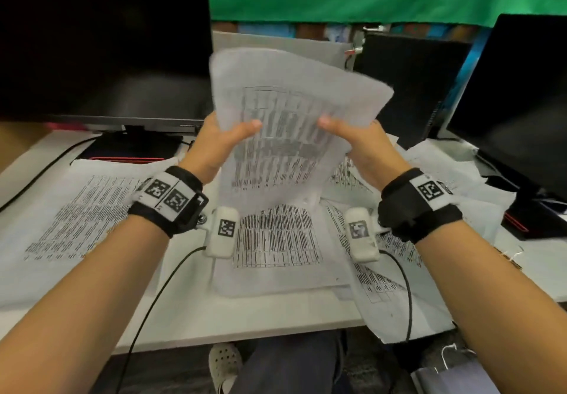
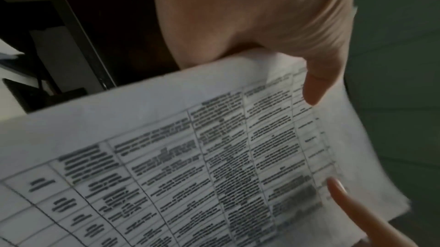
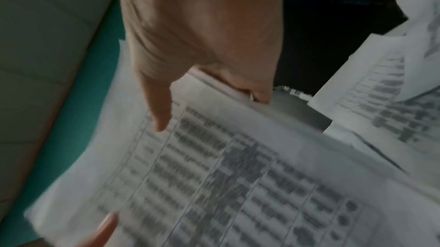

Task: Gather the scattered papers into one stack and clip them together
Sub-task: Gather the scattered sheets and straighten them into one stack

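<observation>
The left hand [image 1: 214, 145] pinches the left edge of a small bundle of printed sheets [image 1: 288, 136], thumb [image 2: 316, 85] flat on the front face and the other fingers hidden behind; the right hand [image 1: 362, 145] mirrors it on the right edge, thumb [image 3: 159, 111] pressed on the printed table. Between them the bundle stands nearly upright above the desk [image 1: 245, 317], long axis running from its lower edge, near the loose sheets [image 1: 276, 240] lying below, up to a top edge that leans away toward the monitors [image 1: 101, 40]. The top curls and flops, so I judge the paper light, limp and prone to sliding sheet against sheet; a two-sided hold at mid-height seems right for keeping the edges square, with a firmer pinch near one corner when a clip goes on. More printed pages [image 1: 79, 209] lie spread left and right on the desk, ungathered. No clip shows in any view.
</observation>
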A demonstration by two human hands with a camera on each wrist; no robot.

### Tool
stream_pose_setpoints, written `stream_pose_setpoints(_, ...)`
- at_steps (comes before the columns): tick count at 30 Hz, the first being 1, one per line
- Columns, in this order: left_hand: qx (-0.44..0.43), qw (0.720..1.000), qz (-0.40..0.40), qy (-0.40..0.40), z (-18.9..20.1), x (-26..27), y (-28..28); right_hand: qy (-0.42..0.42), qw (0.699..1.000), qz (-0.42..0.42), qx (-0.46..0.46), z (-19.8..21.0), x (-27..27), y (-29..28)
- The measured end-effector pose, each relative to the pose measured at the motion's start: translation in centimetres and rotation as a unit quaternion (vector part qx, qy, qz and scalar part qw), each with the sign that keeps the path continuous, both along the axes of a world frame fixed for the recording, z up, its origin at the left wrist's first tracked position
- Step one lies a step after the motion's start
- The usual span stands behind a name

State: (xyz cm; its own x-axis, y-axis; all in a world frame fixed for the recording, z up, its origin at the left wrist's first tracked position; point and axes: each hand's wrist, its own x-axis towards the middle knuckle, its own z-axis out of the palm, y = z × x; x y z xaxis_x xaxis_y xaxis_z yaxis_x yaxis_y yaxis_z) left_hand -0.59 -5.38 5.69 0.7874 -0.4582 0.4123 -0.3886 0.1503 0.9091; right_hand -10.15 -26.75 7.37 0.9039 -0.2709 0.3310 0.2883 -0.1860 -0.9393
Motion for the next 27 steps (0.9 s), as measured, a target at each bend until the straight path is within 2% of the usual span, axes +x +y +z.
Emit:
stream_pose_setpoints(2,0.031,0.998,0.025,-0.055,1.3,-0.6,-1.2,-0.038,0.999,-0.024,0.019,1.0,0.4,1.2)
stream_pose_setpoints(3,0.016,0.996,0.048,-0.071,2.2,-0.9,-1.7,-0.060,0.997,-0.030,0.036,1.7,0.7,1.6)
stream_pose_setpoints(6,-0.104,0.989,0.083,-0.062,4.3,-1.1,-2.1,-0.109,0.991,-0.038,0.069,3.4,1.4,1.8)
stream_pose_setpoints(7,-0.107,0.991,0.075,-0.039,4.1,-0.8,-1.8,-0.101,0.992,-0.036,0.066,3.3,1.5,1.6)
stream_pose_setpoints(8,-0.071,0.996,0.060,-0.007,3.1,-0.1,-1.3,-0.070,0.995,-0.035,0.057,2.7,1.4,1.4)
stream_pose_setpoints(9,0.005,0.999,0.035,0.029,1.7,0.6,-0.8,-0.010,0.999,-0.029,0.040,1.3,1.5,1.1)
stream_pose_setpoints(10,0.115,0.991,0.007,0.063,-0.1,1.0,-0.4,0.065,0.998,-0.014,0.019,-0.5,1.4,0.9)
stream_pose_setpoints(11,0.216,0.972,-0.025,0.090,-1.7,1.0,-0.1,0.145,0.989,0.007,0.012,-2.6,1.4,0.8)
stream_pose_setpoints(12,0.281,0.953,-0.036,0.105,-3.2,1.1,-0.1,0.198,0.980,0.020,0.021,-4.5,1.4,0.8)
stream_pose_setpoints(13,0.294,0.950,-0.014,0.108,-4.4,1.2,-0.3,0.217,0.976,0.012,0.031,-6.1,1.5,0.7)
stream_pose_setpoints(16,0.188,0.969,0.094,0.134,-6.4,1.3,-0.8,0.207,0.977,-0.044,0.017,-6.8,1.4,1.5)
stream_pose_setpoints(18,0.193,0.961,0.099,0.173,-7.6,1.1,-0.8,0.226,0.972,-0.060,-0.005,-7.1,1.3,1.5)
stream_pose_setpoints(20,0.242,0.938,0.125,0.216,-9.2,0.9,-0.8,0.276,0.956,-0.080,-0.066,-8.6,1.6,1.2)
stream_pose_setpoints(22,0.355,0.883,0.206,0.228,-10.3,0.4,-0.8,0.347,0.922,-0.109,-0.137,-10.4,1.8,1.2)
stream_pose_setpoints(23,0.390,0.860,0.232,0.234,-10.7,0.1,-0.9,0.379,0.907,-0.108,-0.145,-11.2,1.8,1.1)
stream_pose_setpoints(24,0.389,0.855,0.236,0.250,-10.9,-0.2,-0.9,0.398,0.902,-0.102,-0.131,-11.6,1.7,1.2)
stream_pose_setpoints(27,0.282,0.889,0.206,0.296,-11.8,-0.1,-1.1,0.387,0.914,-0.104,-0.067,-13.2,1.7,1.1)
